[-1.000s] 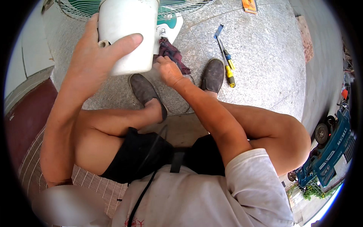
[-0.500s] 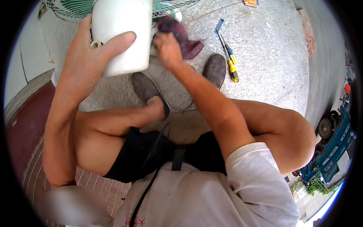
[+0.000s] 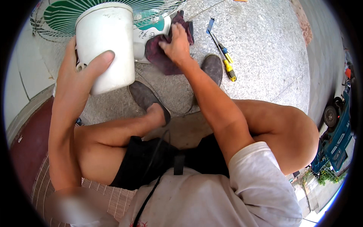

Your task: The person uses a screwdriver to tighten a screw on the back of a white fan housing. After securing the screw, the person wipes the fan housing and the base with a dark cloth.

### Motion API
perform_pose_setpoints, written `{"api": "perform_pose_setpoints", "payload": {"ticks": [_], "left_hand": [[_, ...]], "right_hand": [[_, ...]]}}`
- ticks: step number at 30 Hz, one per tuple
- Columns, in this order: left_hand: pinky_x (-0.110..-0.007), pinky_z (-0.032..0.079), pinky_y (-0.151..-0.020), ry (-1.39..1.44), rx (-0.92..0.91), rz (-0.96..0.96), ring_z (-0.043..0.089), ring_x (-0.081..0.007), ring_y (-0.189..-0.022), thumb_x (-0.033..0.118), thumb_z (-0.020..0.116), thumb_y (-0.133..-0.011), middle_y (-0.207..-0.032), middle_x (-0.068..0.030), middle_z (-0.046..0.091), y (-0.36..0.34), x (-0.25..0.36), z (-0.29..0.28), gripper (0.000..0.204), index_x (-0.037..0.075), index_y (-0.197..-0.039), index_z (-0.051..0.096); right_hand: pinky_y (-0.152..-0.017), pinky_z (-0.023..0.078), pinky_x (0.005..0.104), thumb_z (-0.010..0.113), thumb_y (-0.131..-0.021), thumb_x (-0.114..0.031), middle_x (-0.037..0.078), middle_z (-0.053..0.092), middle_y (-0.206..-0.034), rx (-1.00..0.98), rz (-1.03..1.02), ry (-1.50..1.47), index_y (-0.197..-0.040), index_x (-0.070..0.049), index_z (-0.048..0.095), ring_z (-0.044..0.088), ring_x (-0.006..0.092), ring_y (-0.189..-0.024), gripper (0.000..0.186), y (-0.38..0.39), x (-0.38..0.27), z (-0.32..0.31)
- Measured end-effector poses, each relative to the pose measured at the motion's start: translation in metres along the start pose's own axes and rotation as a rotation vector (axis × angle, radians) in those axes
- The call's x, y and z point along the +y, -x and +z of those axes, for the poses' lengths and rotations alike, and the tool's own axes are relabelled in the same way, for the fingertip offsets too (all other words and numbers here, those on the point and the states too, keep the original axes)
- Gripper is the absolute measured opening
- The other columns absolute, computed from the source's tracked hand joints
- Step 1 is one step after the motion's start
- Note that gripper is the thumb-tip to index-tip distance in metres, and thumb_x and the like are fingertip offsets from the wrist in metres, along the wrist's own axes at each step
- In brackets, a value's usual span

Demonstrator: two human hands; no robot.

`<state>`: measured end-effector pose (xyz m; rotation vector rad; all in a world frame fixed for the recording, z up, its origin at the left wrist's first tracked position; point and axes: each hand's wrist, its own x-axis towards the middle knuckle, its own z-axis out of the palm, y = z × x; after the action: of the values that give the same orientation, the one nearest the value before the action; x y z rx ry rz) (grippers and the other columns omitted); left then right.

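Observation:
A white fan motor housing (image 3: 109, 47) rises toward me at the upper left, joined to a wire guard (image 3: 42, 23) over green blades (image 3: 62, 13). My left hand (image 3: 77, 75) is wrapped round its near left side, thumb across the front, beside a small ring-shaped knob (image 3: 81, 67). With bent fingers my right hand (image 3: 177, 47) presses on a dark red cloth (image 3: 160, 56). The cloth lies bunched against the edge of a white and green panel (image 3: 153, 32), right of the housing. A short grey-white cylinder (image 3: 138, 50) sticks out between housing and cloth.
On the concrete floor, right of my shoe (image 3: 211, 68), lie a yellow-handled screwdriver (image 3: 230, 72) and a blue-and-yellow tool (image 3: 226, 54). A small blue flat piece (image 3: 210, 25) lies beyond them. A teal vehicle (image 3: 336, 140) stands at the far right.
The fan has shifted left and tilted, showing more guard and the white and green panel. My right hand has moved slightly right, with the cloth now spread below and beyond it.

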<state>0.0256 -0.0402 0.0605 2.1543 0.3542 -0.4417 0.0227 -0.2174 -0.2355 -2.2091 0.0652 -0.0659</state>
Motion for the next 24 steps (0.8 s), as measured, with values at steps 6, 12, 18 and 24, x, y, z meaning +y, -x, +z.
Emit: {"api": "perform_pose_setpoints", "payload": {"ticks": [6, 12, 18, 24], "left_hand": [[-0.034, 0.045, -0.096, -0.007, -0.026, -0.080, 0.057, -0.0232, -0.114, 0.033, 0.069, -0.083, -0.128, -0.0186, 0.055, 0.008, 0.002, -0.002, 0.075, -0.002, -0.142, 0.040], [-0.034, 0.048, -0.094, 0.023, -0.111, -0.097, 0.058, -0.0244, -0.112, 0.030, 0.069, -0.084, -0.128, -0.0199, 0.054, 0.003, 0.007, -0.004, 0.075, -0.003, -0.143, 0.038], [-0.035, 0.049, -0.094, 0.008, 0.032, -0.070, 0.058, -0.0262, -0.113, 0.030, 0.069, -0.084, -0.130, -0.0209, 0.053, 0.009, -0.009, -0.002, 0.077, -0.002, -0.145, 0.036], [-0.034, 0.047, -0.095, 0.025, -0.094, -0.070, 0.057, -0.0250, -0.114, 0.033, 0.069, -0.084, -0.130, -0.0195, 0.053, 0.013, 0.030, 0.005, 0.077, -0.001, -0.145, 0.037]], "right_hand": [[-0.088, 0.049, 0.0447, 0.058, -0.075, 0.003, 0.019, 0.066, -0.102, 0.168, 0.105, -0.117, -0.100, -0.003, 0.065, 0.061, 0.0374, -0.101, 0.026, -0.002, 0.012, 0.006], [-0.083, 0.051, 0.0430, 0.059, -0.080, -0.004, 0.019, 0.067, -0.101, 0.116, -0.124, -0.084, -0.102, -0.008, 0.067, 0.064, 0.0376, -0.096, 0.025, -0.059, -0.003, 0.030], [-0.081, 0.052, 0.0463, 0.057, -0.082, -0.016, 0.020, 0.069, -0.096, -0.176, -0.309, 0.144, -0.097, -0.005, 0.069, 0.065, 0.0391, -0.092, 0.022, -0.103, -0.026, 0.041], [-0.089, 0.049, 0.0441, 0.053, -0.087, -0.012, 0.016, 0.066, -0.111, -0.033, -0.193, 0.054, -0.103, -0.005, 0.065, 0.061, 0.0341, -0.105, 0.021, -0.072, -0.001, 0.030]]}}
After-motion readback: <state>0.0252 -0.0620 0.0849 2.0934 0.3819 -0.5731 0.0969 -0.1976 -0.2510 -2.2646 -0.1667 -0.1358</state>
